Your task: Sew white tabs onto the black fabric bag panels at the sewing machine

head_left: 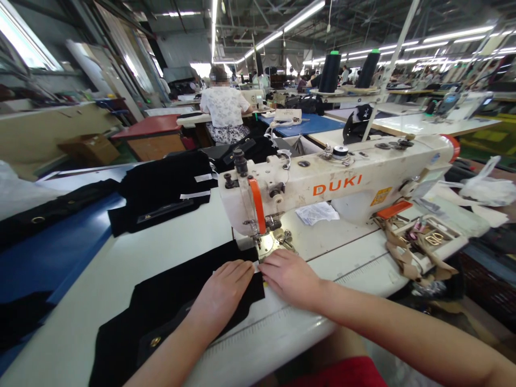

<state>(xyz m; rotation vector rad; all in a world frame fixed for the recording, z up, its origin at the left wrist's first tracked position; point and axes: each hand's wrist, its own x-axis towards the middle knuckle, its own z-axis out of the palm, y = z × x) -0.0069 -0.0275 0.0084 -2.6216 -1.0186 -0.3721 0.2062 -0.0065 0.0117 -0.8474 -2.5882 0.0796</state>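
Observation:
A black fabric piece (pixel 173 293) lies on the sewing machine bed, its far edge close to the needle area. My left hand (pixel 228 293) rests on the fabric with its fingers together, pressing it near the right edge. A small white label (pixel 255 266) shows between the fingertips of both hands. My right hand (pixel 292 278) is closed at the label's right end, its fingertips just in front of the presser foot (pixel 260 242). The white sewing machine (pixel 298 185) stands right behind my hands. A brass grommet (pixel 155 341) shows on the fabric beside my left forearm.
More black pieces (pixel 161 185) with white labels lie behind at the left. A tray (pixel 439 242) with metal rings and tan strips sits at the right. Folded papers (pixel 317 213) lie under the machine arm. Another person (pixel 226 105) sits farther back, facing away.

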